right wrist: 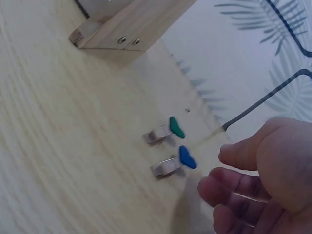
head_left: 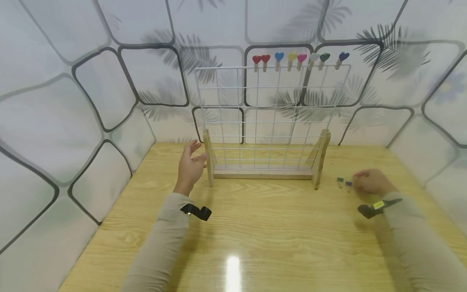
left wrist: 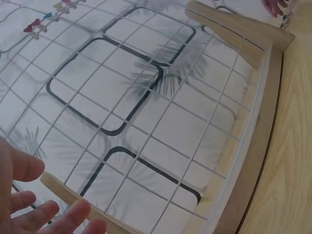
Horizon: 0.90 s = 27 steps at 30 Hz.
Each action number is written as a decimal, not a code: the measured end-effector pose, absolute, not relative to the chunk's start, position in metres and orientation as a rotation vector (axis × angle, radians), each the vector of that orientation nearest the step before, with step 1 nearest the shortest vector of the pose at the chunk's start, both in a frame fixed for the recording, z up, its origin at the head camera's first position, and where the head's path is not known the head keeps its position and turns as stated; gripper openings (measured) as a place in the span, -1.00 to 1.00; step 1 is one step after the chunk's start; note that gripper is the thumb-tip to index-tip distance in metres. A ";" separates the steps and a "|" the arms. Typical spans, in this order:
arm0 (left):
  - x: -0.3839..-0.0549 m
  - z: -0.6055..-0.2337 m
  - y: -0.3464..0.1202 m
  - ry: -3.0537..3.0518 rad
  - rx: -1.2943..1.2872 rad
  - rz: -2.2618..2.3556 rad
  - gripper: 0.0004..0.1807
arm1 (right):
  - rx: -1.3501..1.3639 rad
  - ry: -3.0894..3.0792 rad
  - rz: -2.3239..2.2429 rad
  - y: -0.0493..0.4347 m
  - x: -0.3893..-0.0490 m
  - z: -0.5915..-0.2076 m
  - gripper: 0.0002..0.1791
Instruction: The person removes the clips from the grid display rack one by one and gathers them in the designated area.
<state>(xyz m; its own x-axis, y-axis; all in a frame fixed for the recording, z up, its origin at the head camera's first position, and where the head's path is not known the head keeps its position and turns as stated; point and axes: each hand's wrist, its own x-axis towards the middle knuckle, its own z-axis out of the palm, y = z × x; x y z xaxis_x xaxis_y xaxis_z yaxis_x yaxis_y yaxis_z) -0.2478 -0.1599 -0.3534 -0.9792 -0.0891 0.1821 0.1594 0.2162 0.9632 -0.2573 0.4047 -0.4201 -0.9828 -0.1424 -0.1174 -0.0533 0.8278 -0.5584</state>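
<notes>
Beside the left wooden leg of a white wire grid rack [head_left: 257,168], my left hand [head_left: 191,166] is raised with its fingers spread and loosely bent. It holds nothing; whether a fingertip touches the leg I cannot tell. Over the table to the right, my right hand [head_left: 373,181] hovers with relaxed fingers and a gap between thumb and fingers. Just off its fingertips lie a blue heart clothespin [right wrist: 170,165] and a green heart clothespin [right wrist: 163,133], side by side on the wood. The right wrist view shows both apart from the hand.
Along the rack's top wire several heart clothespins stand clipped: red [head_left: 265,59], light blue [head_left: 279,56], yellow [head_left: 292,56], pink [head_left: 301,58], white, dark green and dark blue [head_left: 343,56]. Patterned wall covering [head_left: 219,24] encloses the wood-grain table [head_left: 255,227] at the back and sides.
</notes>
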 end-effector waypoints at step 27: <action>-0.280 -0.313 -0.165 -2.269 -0.129 -2.081 -0.52 | -0.484 2.735 -1.602 0.276 -0.265 -0.205 -0.63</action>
<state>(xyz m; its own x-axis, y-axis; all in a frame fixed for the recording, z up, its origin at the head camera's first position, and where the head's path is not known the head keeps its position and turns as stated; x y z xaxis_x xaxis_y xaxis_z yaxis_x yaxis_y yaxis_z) -0.2804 -0.1654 -0.3130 -0.9947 0.0212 0.1003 0.1017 0.0852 0.9912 -0.2646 0.2762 -0.2049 -0.9524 -0.2252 0.2056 -0.2895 0.4559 -0.8417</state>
